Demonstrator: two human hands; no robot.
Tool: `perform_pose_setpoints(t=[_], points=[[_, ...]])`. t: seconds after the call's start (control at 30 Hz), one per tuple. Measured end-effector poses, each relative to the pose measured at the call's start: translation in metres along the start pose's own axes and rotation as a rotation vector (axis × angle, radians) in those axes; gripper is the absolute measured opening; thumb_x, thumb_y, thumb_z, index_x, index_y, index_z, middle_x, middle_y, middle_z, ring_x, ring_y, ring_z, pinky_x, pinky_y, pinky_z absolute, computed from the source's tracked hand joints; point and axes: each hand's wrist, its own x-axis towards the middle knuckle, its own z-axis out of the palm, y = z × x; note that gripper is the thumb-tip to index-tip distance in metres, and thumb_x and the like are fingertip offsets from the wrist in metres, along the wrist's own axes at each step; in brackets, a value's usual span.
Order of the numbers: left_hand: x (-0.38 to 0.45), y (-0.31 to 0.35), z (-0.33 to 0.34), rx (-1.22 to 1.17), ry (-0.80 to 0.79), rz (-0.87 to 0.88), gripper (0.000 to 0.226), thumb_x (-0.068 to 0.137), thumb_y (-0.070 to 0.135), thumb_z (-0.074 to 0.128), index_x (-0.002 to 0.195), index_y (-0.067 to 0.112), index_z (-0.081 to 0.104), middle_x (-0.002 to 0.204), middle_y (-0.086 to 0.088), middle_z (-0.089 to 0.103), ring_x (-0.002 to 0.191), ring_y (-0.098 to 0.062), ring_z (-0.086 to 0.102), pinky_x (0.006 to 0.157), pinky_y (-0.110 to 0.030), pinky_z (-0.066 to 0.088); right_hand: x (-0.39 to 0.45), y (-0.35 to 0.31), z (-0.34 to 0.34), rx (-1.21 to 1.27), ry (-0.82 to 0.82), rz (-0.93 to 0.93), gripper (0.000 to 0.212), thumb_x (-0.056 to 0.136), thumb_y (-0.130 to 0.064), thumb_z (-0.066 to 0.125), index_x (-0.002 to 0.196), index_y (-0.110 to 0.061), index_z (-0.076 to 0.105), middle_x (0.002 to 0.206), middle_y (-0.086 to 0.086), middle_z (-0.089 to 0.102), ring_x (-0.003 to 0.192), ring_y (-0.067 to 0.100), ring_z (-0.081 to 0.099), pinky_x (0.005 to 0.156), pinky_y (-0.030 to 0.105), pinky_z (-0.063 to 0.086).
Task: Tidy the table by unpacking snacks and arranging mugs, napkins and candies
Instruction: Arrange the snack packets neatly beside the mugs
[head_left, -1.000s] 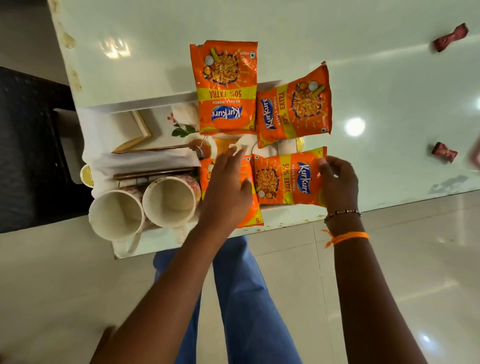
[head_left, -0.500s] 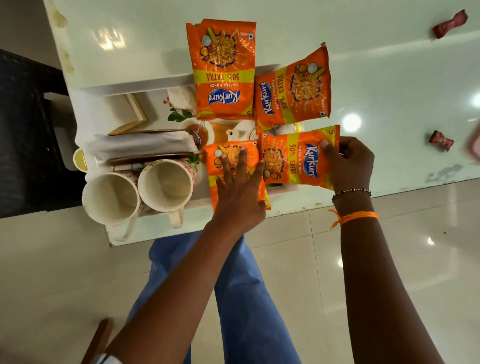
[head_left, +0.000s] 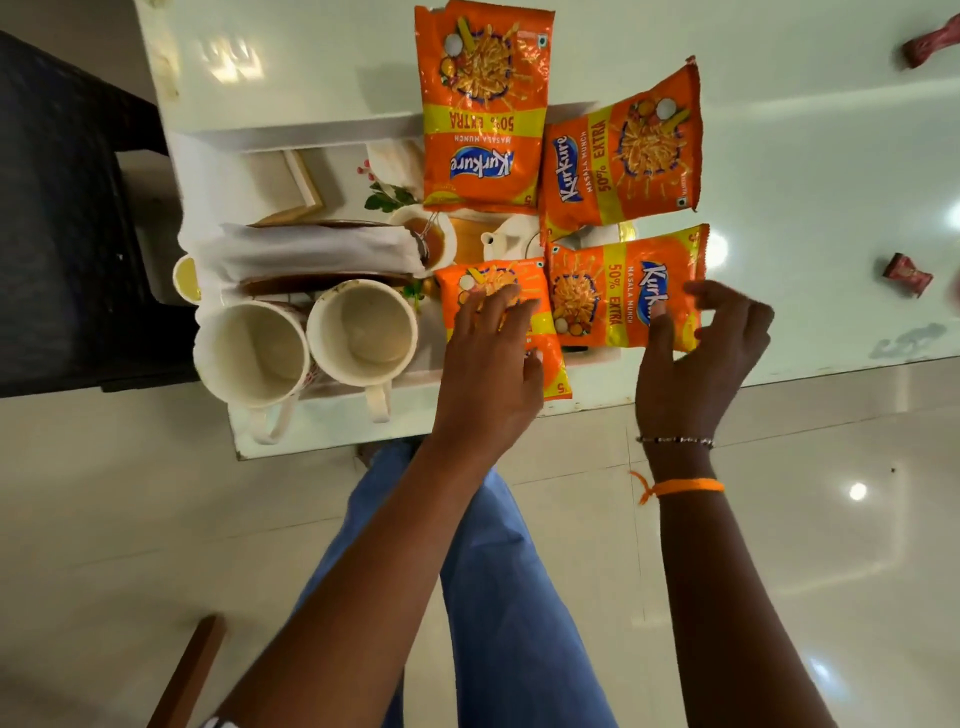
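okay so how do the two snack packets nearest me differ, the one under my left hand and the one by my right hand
The left packet lies lengthwise toward you, mostly covered by the left hand, which rests flat on it. The right packet lies sideways, its logo in view, with the right hand at its end. Both are orange packets with the same print.

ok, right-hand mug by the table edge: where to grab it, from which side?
Take the mug by its handle. It stands upright, mouth open, with the handle pointing toward the person past the tray. Come in from the near table edge. The second mug crowds its left side and a snack packet its right, so a body grip looks tight.
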Motion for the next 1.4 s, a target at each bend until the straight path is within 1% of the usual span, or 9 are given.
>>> perform_pose_setpoints(t=[0.17, 0.3, 0.43, 0.53, 0.63, 0.77, 1.1, 1.3, 1.4], points=[[-0.048, -0.017, -0.014, -0.364, -0.014, -0.119, 0.016, 0.088, 0.007, 0.052, 0.094, 0.014, 0.065, 0.104, -0.002, 0.063, 0.097, -0.014, 0.057, 0.081, -0.023, 0.046, -0.042, 0.003, 0.014, 0.107, -0.014, 0.091, 0.016, 0.085, -0.009, 0.057, 0.097, 0.002, 0.055, 0.093, 0.009, 0.048, 0.084, 0.020, 0.046, 0.061, 0.005, 0.035], [-0.095, -0.060, -0.020, -0.642, 0.054, -0.634, 0.018, 0.088, 0.000, 0.049, 0.084, 0.011, 0.064, 0.082, -0.003, 0.064, 0.073, -0.011, 0.060, 0.075, -0.022, 0.047, -0.056, 0.015, 0.025, 0.277, 0.014, 0.478, 0.021, 0.088, -0.004, 0.051, 0.107, 0.003, 0.055, 0.094, 0.008, 0.048, 0.082, 0.018, 0.047, 0.070, 0.006, 0.038], [-0.121, -0.115, -0.046, -1.149, 0.370, -1.104, 0.023, 0.090, 0.005, 0.047, 0.072, 0.017, 0.055, 0.059, 0.003, 0.062, 0.054, -0.007, 0.057, 0.055, -0.016, 0.049, -0.056, 0.018, 0.035, 0.570, -0.098, 0.788, 0.033, 0.092, -0.007, 0.045, 0.125, -0.004, 0.044, 0.104, 0.011, 0.049, 0.070, 0.014, 0.051, 0.061, 0.022, 0.044], [-0.117, -0.145, -0.068, -1.355, 0.583, -1.059, 0.014, 0.093, 0.013, 0.047, 0.084, 0.019, 0.055, 0.080, 0.001, 0.059, 0.074, -0.012, 0.057, 0.070, -0.021, 0.049, -0.048, 0.015, 0.041, 0.694, -0.149, 0.784, 0.037, 0.094, -0.004, 0.041, 0.131, -0.005, 0.039, 0.098, 0.008, 0.053, 0.080, 0.018, 0.056, 0.068, 0.022, 0.047], [-0.100, -0.159, -0.083, -1.317, 0.496, -0.922, 0.014, 0.094, 0.012, 0.045, 0.100, 0.021, 0.055, 0.095, 0.001, 0.060, 0.089, -0.014, 0.059, 0.085, -0.027, 0.048, -0.042, 0.013, 0.047, 0.695, -0.172, 0.801, 0.035, 0.095, -0.005, 0.040, 0.130, -0.005, 0.041, 0.095, 0.006, 0.056, 0.112, 0.030, 0.055, 0.078, 0.025, 0.051], [-0.081, -0.162, -0.091, -1.173, 0.396, -0.911, 0.035, 0.092, 0.000, 0.045, 0.125, 0.011, 0.050, 0.117, -0.007, 0.059, 0.108, -0.020, 0.057, 0.094, -0.034, 0.045, -0.037, 0.012, 0.052, 0.669, -0.139, 0.812, 0.031, 0.095, -0.006, 0.041, 0.126, -0.004, 0.046, 0.109, 0.012, 0.051, 0.105, 0.026, 0.054, 0.087, 0.031, 0.048], [-0.070, -0.160, -0.082, -1.062, 0.538, -0.891, 0.030, 0.086, -0.008, 0.052, 0.115, -0.004, 0.055, 0.084, 0.001, 0.060, 0.083, -0.011, 0.061, 0.074, -0.024, 0.054, -0.023, 0.028, 0.050, 0.706, -0.160, 0.756, 0.016, 0.094, -0.002, 0.041, 0.103, -0.010, 0.052, 0.107, 0.015, 0.054, 0.099, 0.025, 0.056, 0.069, 0.026, 0.055], [-0.033, -0.118, -0.068, -1.081, 0.546, -0.821, 0.017, 0.085, -0.010, 0.052, 0.089, 0.005, 0.059, 0.082, 0.000, 0.057, 0.079, -0.011, 0.058, 0.057, -0.012, 0.053, 0.032, 0.039, 0.029, 0.762, -0.142, 0.743, 0.018, 0.093, -0.002, 0.042, 0.105, -0.009, 0.053, 0.109, 0.015, 0.056, 0.100, 0.026, 0.057, 0.085, 0.038, 0.053], [-0.005, -0.087, -0.057, -1.095, 0.528, -0.787, 0.020, 0.085, -0.012, 0.051, 0.085, 0.008, 0.056, 0.080, -0.001, 0.055, 0.075, -0.010, 0.057, 0.057, -0.011, 0.052, 0.072, 0.049, 0.015, 0.780, -0.113, 0.728, 0.020, 0.093, -0.003, 0.043, 0.109, -0.010, 0.054, 0.110, 0.014, 0.057, 0.099, 0.025, 0.058, 0.076, 0.031, 0.054]])
